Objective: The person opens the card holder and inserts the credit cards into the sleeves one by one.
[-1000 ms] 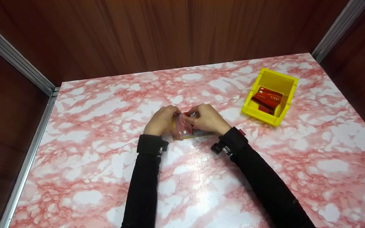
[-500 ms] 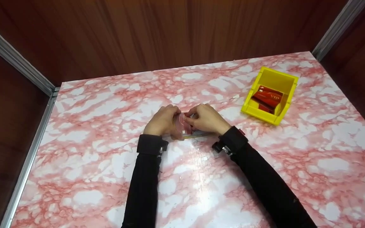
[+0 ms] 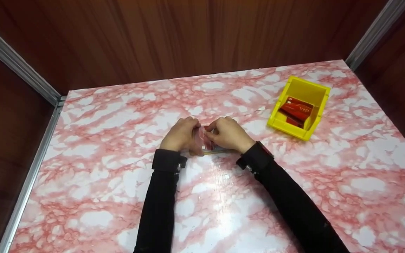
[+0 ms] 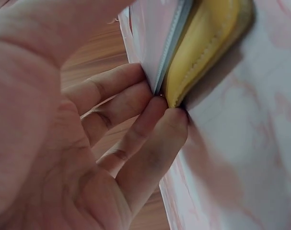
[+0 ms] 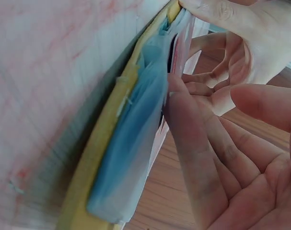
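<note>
My left hand (image 3: 179, 135) grips the left side of a yellow card holder, its thumb over the front. In the left wrist view, fingertips press the stitched yellow cover (image 4: 200, 50) and a clear sleeve edge (image 4: 170, 45). A red card (image 3: 207, 142) shows pinkish behind clear plastic between the hands. My right hand (image 3: 232, 135) pinches at this card with thumb and index finger. From the right wrist, bluish clear sleeves (image 5: 131, 153) fan out from the yellow cover (image 5: 95, 158), and a finger touches the card's edge. How deep the card sits is hidden.
A yellow plastic bin (image 3: 295, 131) stands at the back right of the pink-and-white marbled table (image 3: 118, 196). Several red VIP cards (image 3: 297, 109) lie inside it. Brown wood-grain panels (image 3: 195, 38) rise behind the table and at both sides.
The left thumb and fingers have closed in around the card holder, hiding its yellow left edge. My right wrist has turned slightly. The bin has stayed in place on the table.
</note>
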The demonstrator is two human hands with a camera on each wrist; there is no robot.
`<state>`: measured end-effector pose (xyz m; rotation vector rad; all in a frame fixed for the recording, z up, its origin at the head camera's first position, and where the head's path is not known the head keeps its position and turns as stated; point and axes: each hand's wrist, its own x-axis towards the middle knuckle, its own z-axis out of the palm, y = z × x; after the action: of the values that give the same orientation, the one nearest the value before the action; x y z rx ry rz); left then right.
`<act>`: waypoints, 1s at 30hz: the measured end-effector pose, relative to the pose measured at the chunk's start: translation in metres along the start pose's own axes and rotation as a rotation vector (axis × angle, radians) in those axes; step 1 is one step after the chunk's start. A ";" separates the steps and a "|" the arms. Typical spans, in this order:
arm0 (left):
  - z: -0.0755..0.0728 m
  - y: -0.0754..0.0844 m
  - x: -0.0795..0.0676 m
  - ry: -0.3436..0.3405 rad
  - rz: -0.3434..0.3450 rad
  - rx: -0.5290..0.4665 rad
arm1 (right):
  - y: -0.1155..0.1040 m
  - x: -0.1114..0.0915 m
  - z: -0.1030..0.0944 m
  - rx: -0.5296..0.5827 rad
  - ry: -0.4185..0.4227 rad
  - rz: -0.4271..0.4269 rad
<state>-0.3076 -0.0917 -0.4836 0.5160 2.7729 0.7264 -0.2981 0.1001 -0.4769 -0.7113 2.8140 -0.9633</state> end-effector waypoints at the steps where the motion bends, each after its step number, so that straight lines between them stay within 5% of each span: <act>1: 0.000 0.000 0.000 0.001 -0.001 0.002 | 0.000 0.000 -0.001 -0.001 -0.003 -0.002; 10: 0.000 0.004 -0.003 0.003 -0.002 0.038 | 0.006 -0.004 -0.031 0.004 -0.102 -0.010; 16: 0.000 0.002 -0.007 0.008 -0.006 0.020 | 0.023 -0.013 -0.066 0.051 -0.015 0.110; 20: 0.000 0.001 -0.007 0.010 -0.003 0.008 | 0.031 -0.018 -0.082 0.107 0.062 0.093; 25: 0.001 0.003 -0.006 0.015 0.006 -0.021 | 0.056 -0.035 -0.117 0.142 0.332 0.117; 30: 0.001 0.003 -0.005 0.013 0.009 -0.022 | 0.097 -0.054 -0.141 0.098 0.626 0.350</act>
<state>-0.3023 -0.0905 -0.4818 0.5214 2.7730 0.7645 -0.3206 0.2708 -0.4262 0.1368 3.1897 -1.4299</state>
